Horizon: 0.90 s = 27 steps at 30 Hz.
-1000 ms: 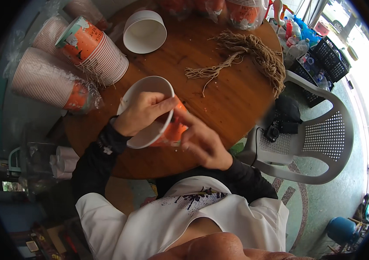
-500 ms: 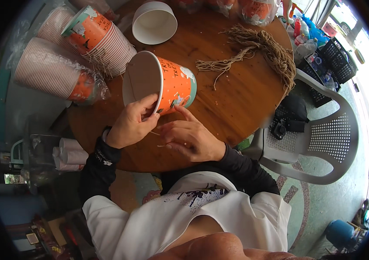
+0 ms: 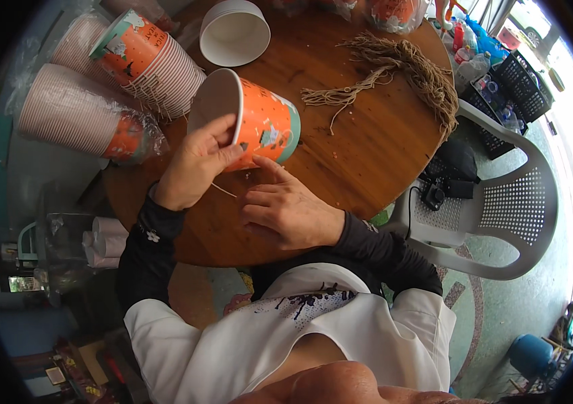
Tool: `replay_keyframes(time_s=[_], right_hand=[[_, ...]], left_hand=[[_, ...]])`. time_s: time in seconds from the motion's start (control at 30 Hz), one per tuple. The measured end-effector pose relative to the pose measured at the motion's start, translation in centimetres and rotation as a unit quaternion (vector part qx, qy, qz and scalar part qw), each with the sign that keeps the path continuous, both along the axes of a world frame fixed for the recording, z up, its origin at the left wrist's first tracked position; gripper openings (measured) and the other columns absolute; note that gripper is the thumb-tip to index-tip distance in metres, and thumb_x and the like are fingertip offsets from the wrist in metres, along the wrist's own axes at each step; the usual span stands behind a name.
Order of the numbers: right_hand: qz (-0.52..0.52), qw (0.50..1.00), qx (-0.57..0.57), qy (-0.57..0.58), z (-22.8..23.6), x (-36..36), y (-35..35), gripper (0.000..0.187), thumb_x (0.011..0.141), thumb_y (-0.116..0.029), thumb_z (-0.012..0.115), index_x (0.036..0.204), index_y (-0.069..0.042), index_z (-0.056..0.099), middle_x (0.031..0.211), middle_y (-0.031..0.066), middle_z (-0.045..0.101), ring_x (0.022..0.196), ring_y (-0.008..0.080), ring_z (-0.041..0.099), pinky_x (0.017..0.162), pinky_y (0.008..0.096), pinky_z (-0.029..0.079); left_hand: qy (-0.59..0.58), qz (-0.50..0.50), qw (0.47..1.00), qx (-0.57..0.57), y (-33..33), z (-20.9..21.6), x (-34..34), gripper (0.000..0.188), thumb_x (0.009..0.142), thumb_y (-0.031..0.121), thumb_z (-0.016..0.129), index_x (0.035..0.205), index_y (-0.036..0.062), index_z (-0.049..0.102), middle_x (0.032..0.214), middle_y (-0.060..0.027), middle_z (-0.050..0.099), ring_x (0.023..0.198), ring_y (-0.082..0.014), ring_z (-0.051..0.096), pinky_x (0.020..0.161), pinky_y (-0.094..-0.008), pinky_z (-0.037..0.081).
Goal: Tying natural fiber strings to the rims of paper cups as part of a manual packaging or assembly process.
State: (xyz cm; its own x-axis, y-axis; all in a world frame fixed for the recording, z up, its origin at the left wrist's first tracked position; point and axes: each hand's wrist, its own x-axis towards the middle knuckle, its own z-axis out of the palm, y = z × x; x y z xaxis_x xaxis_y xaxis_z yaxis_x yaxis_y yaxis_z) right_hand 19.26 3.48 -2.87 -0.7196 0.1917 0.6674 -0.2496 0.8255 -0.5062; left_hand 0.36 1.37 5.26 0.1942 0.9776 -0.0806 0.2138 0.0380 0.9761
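An orange paper bucket (image 3: pixel 259 121) with a green base band and printed figures lies tilted on its side in the air, its white mouth toward the left. My left hand (image 3: pixel 195 161) grips the near part of its rim, fingers inside and thumb outside. A thin light cord (image 3: pixel 224 190) runs from below my left hand to the curled fingers of my right hand (image 3: pixel 290 212). The right index finger is stretched out against the bucket's lower side. Its other fingers are folded in, and the cord's end is hidden there.
A tangled bundle of tan cords (image 3: pixel 421 81) lies on the round wooden table (image 3: pixel 367 161). Nested buckets (image 3: pixel 152 60) and a plastic-wrapped stack (image 3: pixel 71 111) stand left. A white tub (image 3: pixel 235 34) sits at the back. At right, a grey plastic chair (image 3: pixel 515 202) holds a camera (image 3: pixel 433 195).
The bucket and my left hand have shifted slightly up and left, and the bucket has rolled a little. My right fingers have curled further in, with the index finger still at the bucket.
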Motion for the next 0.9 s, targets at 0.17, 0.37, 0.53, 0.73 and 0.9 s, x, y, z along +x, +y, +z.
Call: replay_keyframes(time_s=[0.17, 0.37, 0.53, 0.73, 0.9], right_hand=[[-0.042, 0.998, 0.043, -0.004, 0.3, -0.3, 0.1, 0.008, 0.079, -0.01, 0.066, 0.08, -0.01, 0.058, 0.078, 0.0037, 0.056, 0.081, 0.0221, 0.062, 0.114, 0.0575, 0.024], [-0.054, 0.997, 0.04, 0.038, 0.7, -0.1, 0.1, 0.008, 0.078, -0.009, 0.066, 0.078, -0.009, 0.057, 0.075, 0.0045, 0.054, 0.079, 0.0223, 0.061, 0.115, 0.058, 0.024], [-0.055, 0.997, 0.041, 0.034, 1.0, 0.3, 0.1, 0.008, 0.077, -0.008, 0.066, 0.076, -0.008, 0.058, 0.073, 0.0049, 0.053, 0.077, 0.0228, 0.061, 0.114, 0.0582, 0.024], [-0.082, 0.994, 0.073, 0.011, 1.3, 0.8, 0.2, 0.01, 0.076, -0.007, 0.065, 0.074, -0.007, 0.056, 0.072, 0.0053, 0.053, 0.077, 0.0225, 0.062, 0.114, 0.058, 0.026], [-0.108, 0.988, 0.11, -0.017, 1.7, 1.4, 0.4, 0.011, 0.075, -0.007, 0.064, 0.072, -0.007, 0.054, 0.072, 0.0057, 0.053, 0.079, 0.0229, 0.062, 0.113, 0.0572, 0.026]], left_hand=[[-0.139, -0.002, 0.989, -0.046, 1.5, 0.9, 0.8, 0.047, 0.095, -0.003, 0.051, 0.14, -0.007, 0.037, 0.132, -0.0149, 0.055, 0.119, -0.0169, 0.055, 0.103, -0.0297, 0.043], [-0.12, 0.003, 0.992, -0.05, 1.7, 1.1, 2.2, 0.048, 0.094, -0.003, 0.052, 0.14, -0.0066, 0.037, 0.133, -0.0148, 0.054, 0.121, -0.0176, 0.053, 0.104, -0.0313, 0.042], [-0.113, 0.009, 0.993, -0.045, 2.2, 0.8, 2.7, 0.049, 0.094, -0.002, 0.053, 0.14, -0.0065, 0.037, 0.134, -0.0152, 0.052, 0.122, -0.0183, 0.051, 0.105, -0.0319, 0.041], [-0.103, 0.008, 0.994, -0.031, 2.7, 0.2, 2.9, 0.05, 0.093, -0.001, 0.056, 0.139, -0.0052, 0.038, 0.132, -0.0151, 0.053, 0.121, -0.018, 0.052, 0.104, -0.0319, 0.042], [-0.107, 0.024, 0.993, -0.039, 3.1, -0.3, 3.4, 0.039, 0.095, 0.002, 0.056, 0.133, -0.0041, 0.047, 0.122, -0.0114, 0.059, 0.111, -0.014, 0.057, 0.095, -0.0265, 0.048]])
